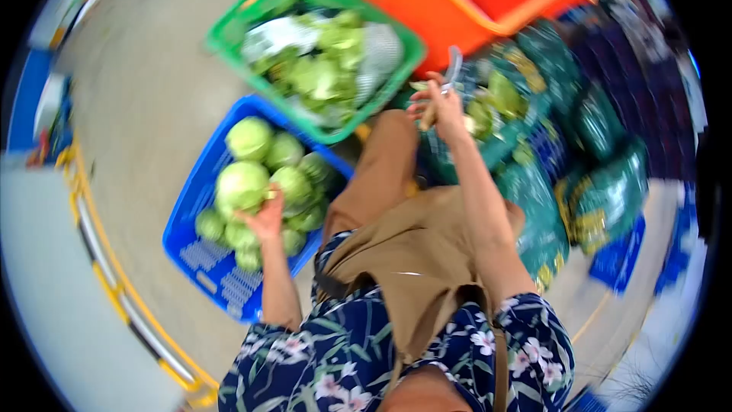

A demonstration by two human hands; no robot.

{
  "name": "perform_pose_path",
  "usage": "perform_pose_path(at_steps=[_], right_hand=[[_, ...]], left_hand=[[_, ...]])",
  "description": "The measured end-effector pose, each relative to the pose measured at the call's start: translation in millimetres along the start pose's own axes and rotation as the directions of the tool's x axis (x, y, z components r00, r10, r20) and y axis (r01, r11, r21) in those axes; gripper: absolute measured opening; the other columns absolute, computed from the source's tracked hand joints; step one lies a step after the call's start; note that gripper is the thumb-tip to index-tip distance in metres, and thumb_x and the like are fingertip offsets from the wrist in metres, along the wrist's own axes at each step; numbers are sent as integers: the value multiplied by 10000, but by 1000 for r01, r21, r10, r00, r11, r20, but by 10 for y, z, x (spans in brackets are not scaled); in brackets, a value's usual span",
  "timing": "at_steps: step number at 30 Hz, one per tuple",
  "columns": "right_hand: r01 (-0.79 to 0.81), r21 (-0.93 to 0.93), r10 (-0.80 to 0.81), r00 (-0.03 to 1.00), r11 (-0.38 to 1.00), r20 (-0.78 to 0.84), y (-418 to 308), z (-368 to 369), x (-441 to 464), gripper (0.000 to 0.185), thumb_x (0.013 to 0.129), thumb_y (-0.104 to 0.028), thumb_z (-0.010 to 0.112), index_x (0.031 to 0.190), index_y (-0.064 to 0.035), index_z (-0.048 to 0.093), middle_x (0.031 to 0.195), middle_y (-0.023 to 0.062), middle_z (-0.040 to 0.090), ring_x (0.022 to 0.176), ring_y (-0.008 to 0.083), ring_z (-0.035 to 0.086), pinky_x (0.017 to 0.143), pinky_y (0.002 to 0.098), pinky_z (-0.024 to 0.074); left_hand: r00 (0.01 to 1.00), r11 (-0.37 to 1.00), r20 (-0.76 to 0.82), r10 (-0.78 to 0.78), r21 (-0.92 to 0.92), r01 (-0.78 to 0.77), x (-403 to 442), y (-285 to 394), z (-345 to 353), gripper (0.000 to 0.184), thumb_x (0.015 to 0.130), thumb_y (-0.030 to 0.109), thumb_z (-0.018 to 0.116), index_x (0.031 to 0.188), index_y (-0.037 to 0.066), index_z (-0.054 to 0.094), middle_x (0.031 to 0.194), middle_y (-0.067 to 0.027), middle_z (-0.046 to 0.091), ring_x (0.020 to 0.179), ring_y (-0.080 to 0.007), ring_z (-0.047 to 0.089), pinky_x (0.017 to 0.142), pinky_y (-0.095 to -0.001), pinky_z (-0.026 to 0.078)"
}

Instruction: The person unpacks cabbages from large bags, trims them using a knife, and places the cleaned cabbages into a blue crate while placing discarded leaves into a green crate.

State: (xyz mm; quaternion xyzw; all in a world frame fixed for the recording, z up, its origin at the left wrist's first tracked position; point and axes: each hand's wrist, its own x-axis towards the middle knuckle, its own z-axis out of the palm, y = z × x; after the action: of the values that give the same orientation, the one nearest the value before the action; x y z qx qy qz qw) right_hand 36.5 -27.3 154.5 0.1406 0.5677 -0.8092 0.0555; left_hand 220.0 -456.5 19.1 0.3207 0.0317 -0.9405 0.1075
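My left hand [265,217] is at the blue crate [200,175], its fingers curled around the lower right side of a pale green cabbage [242,185]. Several more cabbages lie beneath and beside that one. In my right hand [446,111] is a knife [455,67] with a curved metal blade pointing up and a light brown handle. This hand is raised over the right side, near the green plastic bags, and motion blurs it a little. Loose cabbage leaves [503,95] lie at an opened bag just to its right.
A green crate [229,34] with trimmed leaves and whitish packing stands beyond the blue one. Behind my right hand is a large orange bin [427,8]. Full green bags [610,194] crowd the right side. A yellow-and-black barrier [126,290] runs along the left.
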Motion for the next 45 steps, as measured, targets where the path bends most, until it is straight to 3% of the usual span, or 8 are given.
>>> perform_pose_path(at_steps=[10, 15, 18, 21, 24, 31, 37, 45], right_hand=[[21, 123, 57, 799, 992, -599, 581, -2255, -540, 167, 838, -44, 650, 954, -28, 531, 641, 68, 547, 456, 178, 527, 430, 333, 476], [-27, 179, 126, 813, 984, -568, 1025, -2480, -32, 148, 804, 33, 600, 934, -11, 543, 788, 100, 610, 640, 206, 627, 547, 321, 532], [-63, 237, 197, 777, 969, -597, 1348, -2624, 237, 146, 781, 59, 563, 913, -4, 551, 813, 98, 605, 683, 202, 611, 589, 320, 517], [-137, 220, 245, 757, 966, -606, 1625, -2799, 365, 172, 767, 67, 540, 929, 19, 573, 854, 99, 612, 721, 205, 604, 644, 329, 515], [-214, 129, 249, 773, 968, -583, 1800, -2911, 482, 250, 778, 74, 518, 1021, 42, 569, 943, 123, 638, 825, 222, 633, 749, 341, 532], [58, 290, 93, 872, 955, -481, 1671, -2687, 1047, 323, 745, 115, 547, 1056, 37, 579, 969, 90, 630, 897, 186, 597, 817, 320, 497], [-199, -81, 94, 736, 977, -671, 1926, -2814, 1579, 316, 745, -105, 627, 1038, 12, 623, 851, 133, 656, 780, 240, 630, 724, 357, 487], [-383, 170, 415, 775, 908, -476, 2001, -2832, 1852, 563, 744, -34, 567, 1297, -60, 463, 1054, 124, 599, 879, 290, 584, 723, 437, 491]], left_hand=[[878, 773, 76, -472, 514, 371, 881, -1827, 1283, 335, 940, 255, 556, 1171, 13, 560, 1060, -126, 629, 995, -246, 591, 895, -373, 484], [651, -47, -72, -755, 997, 56, 729, -4345, 1476, 297, 897, 172, 585, 1171, 56, 583, 1014, -116, 652, 893, -225, 649, 782, -365, 531], [441, -460, -135, -887, 329, -825, 1167, -5269, 463, 296, 857, 144, 527, 1121, 86, 648, 1045, -61, 669, 1019, -248, 617, 908, -451, 464], [258, -139, -231, -938, -431, -891, 1440, -5508, -154, 301, 867, 226, 541, 1105, 76, 649, 1068, -113, 635, 1214, -281, 450, 1036, -613, 246], [48, 251, -509, -859, -501, -828, 1636, -5679, 131, 276, 883, 274, 533, 1005, 79, 686, 939, -133, 664, 1063, -300, 567, 1011, -532, 321], [414, 28, -523, -745, -645, -764, 2038, -5733, 759, 223, 814, 201, 546, 863, 100, 738, 916, -114, 709, 889, -265, 676, 762, -397, 503], [901, -887, 8, -434, -178, -426, 2360, -6220, 1092, 349, 851, 213, 472, 1067, 42, 686, 1166, -190, 631, 1090, -331, 611, 907, -414, 486], [813, -776, -196, -548, 483, -407, 3186, -6166, 546, 991, 821, 704, 483, 1479, 15, 209, 1517, -215, 238, 1414, -315, 222, 1127, -442, 217]])
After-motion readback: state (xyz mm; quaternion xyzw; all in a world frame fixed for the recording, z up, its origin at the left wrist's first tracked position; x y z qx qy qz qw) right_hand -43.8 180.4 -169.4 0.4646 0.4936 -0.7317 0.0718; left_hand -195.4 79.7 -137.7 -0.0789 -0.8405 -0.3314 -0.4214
